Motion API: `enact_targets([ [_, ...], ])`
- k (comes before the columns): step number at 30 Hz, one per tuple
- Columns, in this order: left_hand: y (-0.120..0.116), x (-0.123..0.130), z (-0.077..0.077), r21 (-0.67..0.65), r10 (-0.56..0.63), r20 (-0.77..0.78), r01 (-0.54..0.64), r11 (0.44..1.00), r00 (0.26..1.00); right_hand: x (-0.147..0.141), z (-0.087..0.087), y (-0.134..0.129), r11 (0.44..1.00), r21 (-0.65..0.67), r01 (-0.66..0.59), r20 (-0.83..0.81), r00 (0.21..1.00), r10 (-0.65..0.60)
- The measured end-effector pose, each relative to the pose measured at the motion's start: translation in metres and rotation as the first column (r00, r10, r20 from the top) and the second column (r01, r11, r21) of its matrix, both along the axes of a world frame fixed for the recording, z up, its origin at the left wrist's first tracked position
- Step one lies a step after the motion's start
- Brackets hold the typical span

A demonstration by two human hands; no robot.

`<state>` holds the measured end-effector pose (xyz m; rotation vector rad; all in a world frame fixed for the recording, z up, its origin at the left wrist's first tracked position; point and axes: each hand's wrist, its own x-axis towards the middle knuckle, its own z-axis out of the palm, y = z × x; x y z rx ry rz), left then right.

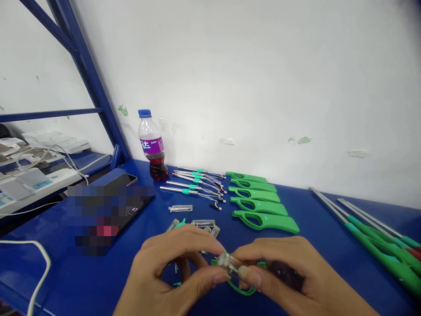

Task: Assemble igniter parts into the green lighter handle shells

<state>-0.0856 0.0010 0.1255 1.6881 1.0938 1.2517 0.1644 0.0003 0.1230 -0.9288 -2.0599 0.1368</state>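
L hand (151, 267), R hand (307, 265): fingertip grip on clear tube (232, 265) btwn them

Blue-capped bottle (152, 147) – white cable (48, 262)

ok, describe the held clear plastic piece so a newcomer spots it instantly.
Find the blue table against the white wall, then the bare left hand and bare right hand at the bottom of the view. Pinched between them is a small, clear plastic tube-like piece. Similar clear plastic pieces lie loose on the table beyond; this one alone is held.
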Motion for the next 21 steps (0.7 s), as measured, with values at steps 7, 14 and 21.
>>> enact_targets([
  [7, -0.003, -0.002, -0.002, -0.131, -0.034, -0.109, 0.019, 0.991, 0.993, -0.004, -0.002, 0.005, 0.985, -0.136, -0.107, -0.075, 0.992, 0.098],
  [14, 0.021, -0.036, 0.003, -0.068, 0.211, -0.271, -0.237, 0.969, 0.939, 0.004, 0.010, 0.012, 0.980, -0.184, -0.073, -0.081, 0.995, 0.059],
  [21, 0.053, -0.086, 0.001, 0.022, 0.444, -0.581, -0.532, 0.846, 0.682, 0.033, 0.019, 0.021, 0.990, -0.014, 0.140, 0.166, 0.977, -0.136],
])
